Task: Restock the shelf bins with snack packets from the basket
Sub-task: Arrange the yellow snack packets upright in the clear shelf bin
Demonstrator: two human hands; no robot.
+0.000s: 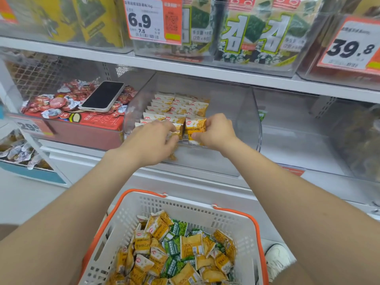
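In the middle of the frame, the right hand [218, 130] pinched a yellow packet [195, 128] upright at the front of the clear bin [246, 112]. Just beside it, the left hand [153, 140] curled its fingers round a second packet [177, 131] in the front row. Low in the frame, the basket [185, 204] held a heap [178, 249] of yellow and green packets. At the upper left, a phone [102, 95] lay on red packets [55, 101].

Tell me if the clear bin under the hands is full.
Partly full: yellow packets stand in rows at the left of the clear bin; its right side is bare plastic.
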